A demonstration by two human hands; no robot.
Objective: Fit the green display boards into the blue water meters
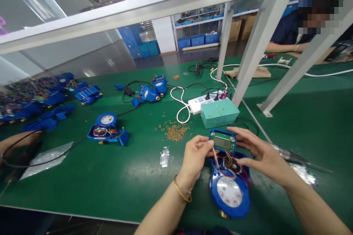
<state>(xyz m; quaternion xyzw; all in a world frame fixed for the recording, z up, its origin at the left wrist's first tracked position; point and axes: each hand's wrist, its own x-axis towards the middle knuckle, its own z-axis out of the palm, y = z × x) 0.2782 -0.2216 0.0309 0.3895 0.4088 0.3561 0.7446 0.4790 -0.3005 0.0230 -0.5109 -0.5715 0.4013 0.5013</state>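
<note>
A blue water meter (229, 192) with a round white dial lies on the green table in front of me, its wiring compartment exposed. Above that compartment, my left hand (197, 154) pinches the left edge of a blue cover holding a green circuit board with a display (223, 141). Coloured wires (227, 163) run from the board down into the meter. My right hand (260, 154) is at the right side of the cover and compartment, fingers apart and curved; whether its fingertips touch the cover is unclear.
A pile of small screws (176, 132) lies beyond my left hand, near a turquoise box (220, 113) and a white power strip (196, 105). An electric screwdriver (292, 156) rests at right. Another opened meter (107, 128) sits left, near a co-worker's hand (20, 141). Metal posts (261, 36) rise behind.
</note>
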